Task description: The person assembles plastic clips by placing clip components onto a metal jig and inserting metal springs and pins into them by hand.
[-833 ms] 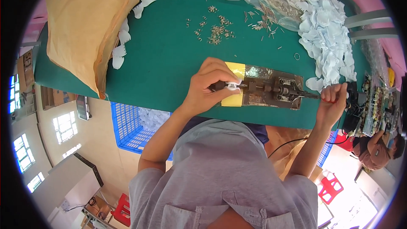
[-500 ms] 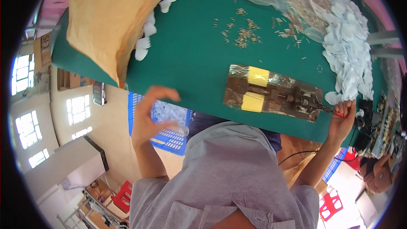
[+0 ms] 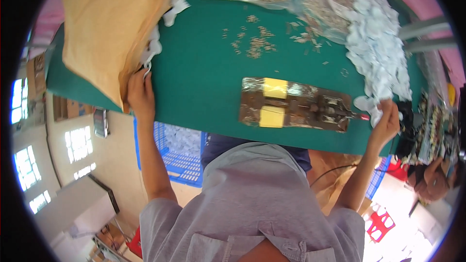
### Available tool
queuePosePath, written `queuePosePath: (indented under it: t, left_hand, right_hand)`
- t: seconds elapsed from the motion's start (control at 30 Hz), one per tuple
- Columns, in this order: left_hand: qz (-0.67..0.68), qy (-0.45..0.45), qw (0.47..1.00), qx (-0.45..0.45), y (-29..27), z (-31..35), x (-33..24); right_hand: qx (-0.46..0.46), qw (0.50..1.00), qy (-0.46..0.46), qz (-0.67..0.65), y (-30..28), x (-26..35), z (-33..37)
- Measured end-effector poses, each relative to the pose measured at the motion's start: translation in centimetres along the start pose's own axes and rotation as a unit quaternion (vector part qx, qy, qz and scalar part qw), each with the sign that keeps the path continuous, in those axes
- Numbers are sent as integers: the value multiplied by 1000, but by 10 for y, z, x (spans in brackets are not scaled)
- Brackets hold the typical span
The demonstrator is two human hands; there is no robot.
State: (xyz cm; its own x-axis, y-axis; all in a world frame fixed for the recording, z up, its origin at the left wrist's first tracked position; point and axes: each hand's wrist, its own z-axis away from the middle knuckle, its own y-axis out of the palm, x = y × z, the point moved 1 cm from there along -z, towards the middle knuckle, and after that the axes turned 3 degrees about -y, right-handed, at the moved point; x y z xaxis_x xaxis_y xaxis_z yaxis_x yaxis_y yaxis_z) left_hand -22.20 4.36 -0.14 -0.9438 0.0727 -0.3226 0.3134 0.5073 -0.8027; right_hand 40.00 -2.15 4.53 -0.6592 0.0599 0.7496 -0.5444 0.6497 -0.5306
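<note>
White piece (image 3: 148, 63) pinched in left hand (image 3: 141, 93); white pile (image 3: 377, 43) beside right hand (image 3: 387, 122), grip unclear.

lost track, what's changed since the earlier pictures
The left hand moved left from the metal fixture to the white pieces beside the tan bag. The right hand let go of the red-tipped handle and moved to the near end of the white pile. The fixture and metal bits stayed put.
</note>
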Motion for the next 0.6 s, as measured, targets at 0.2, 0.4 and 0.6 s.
queuePosePath:
  t: [0.2,0.4,0.6]
  left_hand:
    - [282,25,948,148,-45,7,-162]
    - [304,239,860,335,-28,9,-230]
    - [139,326,897,264,-6,16,-252]
  right_hand:
    - [252,952,-167,36,74,73,-26]
    - [380,899,-215,42,112,57,-58]
    - [444,828,-320,119,130,48,-70]
